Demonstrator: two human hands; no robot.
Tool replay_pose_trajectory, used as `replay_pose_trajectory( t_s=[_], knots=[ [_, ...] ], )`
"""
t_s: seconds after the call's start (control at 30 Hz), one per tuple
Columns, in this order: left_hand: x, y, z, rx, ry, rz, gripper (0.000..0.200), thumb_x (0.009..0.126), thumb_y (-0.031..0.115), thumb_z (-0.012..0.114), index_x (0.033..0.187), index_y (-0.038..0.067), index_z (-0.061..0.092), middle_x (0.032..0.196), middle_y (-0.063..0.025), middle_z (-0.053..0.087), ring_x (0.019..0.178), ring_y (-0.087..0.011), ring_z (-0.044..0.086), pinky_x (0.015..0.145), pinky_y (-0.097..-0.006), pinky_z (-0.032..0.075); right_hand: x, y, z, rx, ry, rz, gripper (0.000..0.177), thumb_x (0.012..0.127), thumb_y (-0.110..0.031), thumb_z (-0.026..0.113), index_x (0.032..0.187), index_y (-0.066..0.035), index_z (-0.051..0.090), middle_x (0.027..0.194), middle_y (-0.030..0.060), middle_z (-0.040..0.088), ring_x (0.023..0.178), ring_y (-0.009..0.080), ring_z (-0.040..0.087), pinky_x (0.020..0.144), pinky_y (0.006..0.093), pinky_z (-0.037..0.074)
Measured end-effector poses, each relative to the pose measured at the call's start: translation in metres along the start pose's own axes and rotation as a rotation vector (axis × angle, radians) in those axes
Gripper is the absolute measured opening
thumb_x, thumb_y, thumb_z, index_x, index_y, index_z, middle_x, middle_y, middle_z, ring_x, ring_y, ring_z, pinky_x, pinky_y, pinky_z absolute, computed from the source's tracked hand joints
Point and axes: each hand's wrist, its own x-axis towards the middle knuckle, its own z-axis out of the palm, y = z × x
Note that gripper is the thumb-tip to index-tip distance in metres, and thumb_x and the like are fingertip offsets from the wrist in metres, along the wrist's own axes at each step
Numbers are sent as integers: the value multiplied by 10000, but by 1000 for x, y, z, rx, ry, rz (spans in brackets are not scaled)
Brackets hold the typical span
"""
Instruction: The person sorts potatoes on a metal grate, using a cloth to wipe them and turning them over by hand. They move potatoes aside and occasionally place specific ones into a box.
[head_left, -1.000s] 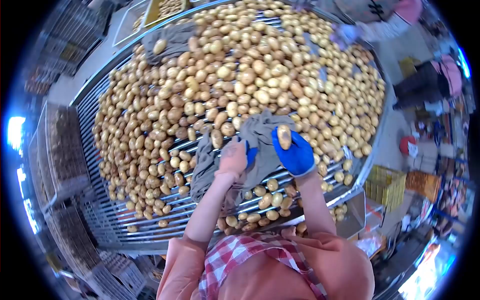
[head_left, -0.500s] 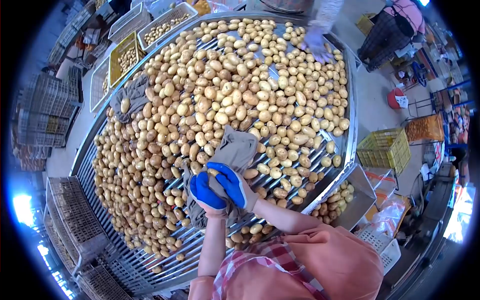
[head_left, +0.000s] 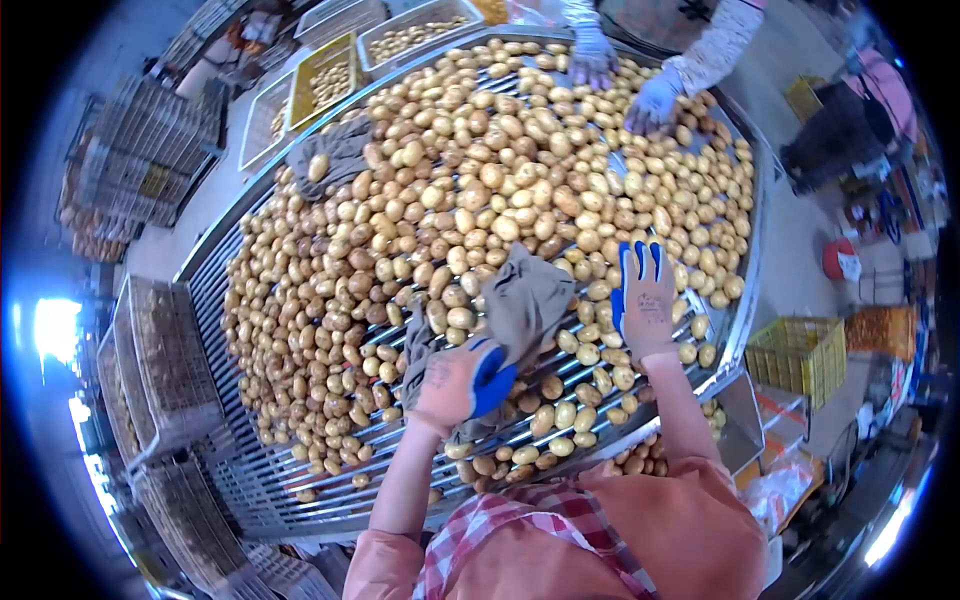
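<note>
My left hand (head_left: 458, 385), in a blue and pale orange glove, has its fingers curled against the grey-brown cloth (head_left: 527, 305) at the near middle of the slatted metal table (head_left: 215, 262). What lies inside its fingers is hidden. My right hand (head_left: 645, 298), gloved the same way, lies palm down with fingers stretched over potatoes (head_left: 590, 352) on the right. A large heap of potatoes (head_left: 400, 215) covers much of the slats. The cloth spreads from beside my left hand toward the middle, among the potatoes.
At the far edge, a co-worker's two gloved hands (head_left: 625, 85) touch potatoes. Another cloth (head_left: 333, 158) lies at the far left. Crates of potatoes (head_left: 322, 85) stand beyond the rim. A yellow crate (head_left: 797, 357) stands right; stacked crates (head_left: 172, 355) stand left. Another person (head_left: 850, 120) stands back right.
My hands have moved apart: the right went right and forward and opened over the potatoes, while the left stayed by the cloth. A second co-worker's hand shows now. The whole view has shifted.
</note>
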Motion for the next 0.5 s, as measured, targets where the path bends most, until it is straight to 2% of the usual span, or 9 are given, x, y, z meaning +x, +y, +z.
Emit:
replay_pose_trajectory(
  t_s=[0.07, 0.1, 0.17, 0.2, 0.3, 0.37, 0.4, 0.47, 0.5],
  knots=[
    [-5, -11, 7, 129, -30, 78, 151, 762, 136, 597, 886, 63, 553, 841, -128, 568, 714, -335, 569, 600, -406, 442, 15, -8, 5, 257, -379, -69, 540, 803, -158, 518, 1318, -71, 381, 1228, 188, 466, 1048, 335, 497, 902, 443, 407],
    [-10, -12, 7, 135, -5, 47, 151, 762, 136, 597, 886, 63, 553, 841, -128, 568, 714, -335, 569, 600, -406, 442, 9, -21, 17, 417, -369, -166, 507, 804, -132, 514, 1300, -108, 412, 1229, 179, 470, 1066, 326, 493, 879, 420, 419],
    [-23, -13, 8, 234, -98, 120, 310, 690, 122, 619, 991, 91, 549, 932, -111, 577, 769, -346, 581, 643, -418, 458, 2, -58, 44, 346, -307, -383, 435, 795, -102, 504, 1227, -153, 492, 1238, 157, 480, 988, 311, 538, 803, 412, 448],
    [-30, -8, 6, 192, -76, 133, 364, 650, 108, 611, 1009, 89, 549, 987, -114, 551, 789, -334, 578, 647, -407, 463, 2, -75, 57, 264, -416, -444, 396, 794, -97, 503, 1183, -165, 525, 1250, 147, 477, 957, 306, 560, 779, 409, 456],
    [-49, -1, -4, 247, 8, 28, 331, 702, 60, 564, 1027, 66, 503, 971, -128, 524, 781, -329, 580, 655, -425, 458, -2, -106, 92, 313, -484, -579, 325, 788, -102, 511, 1095, -171, 589, 1192, 139, 534, 857, 294, 611, 736, 412, 471],
    [-65, -12, -11, 220, 144, -248, 381, 763, 134, 588, 1125, 74, 485, 980, -139, 533, 802, -338, 591, 687, -428, 474, 5, -112, 79, 520, -470, -391, 330, 781, -97, 525, 1099, -154, 590, 1075, 149, 599, 884, 303, 611, 763, 404, 473],
    [-76, -15, -15, 233, 147, -382, 400, 775, 158, 589, 1154, 83, 487, 990, -146, 541, 814, -344, 596, 697, -425, 477, 13, -108, 70, 742, -158, -319, 339, 772, -70, 539, 1103, -116, 591, 987, 160, 628, 900, 319, 606, 784, 389, 479],
    [-95, -25, -12, 246, 166, -511, 419, 786, 183, 591, 1182, 92, 489, 1000, -153, 549, 825, -350, 600, 706, -421, 480, 31, -99, 17, 936, -215, -61, 321, 776, -9, 526, 1089, -57, 582, 960, 161, 629, 910, 340, 603, 790, 363, 468],
    [-103, -35, -4, 270, -28, -549, 428, 782, 190, 590, 1190, 99, 495, 1038, -163, 549, 882, -356, 586, 746, -425, 472, 31, -93, 6, 1013, -99, -66, 321, 777, 12, 511, 1089, -36, 569, 952, 168, 617, 892, 336, 599, 792, 344, 457]
  ],
)
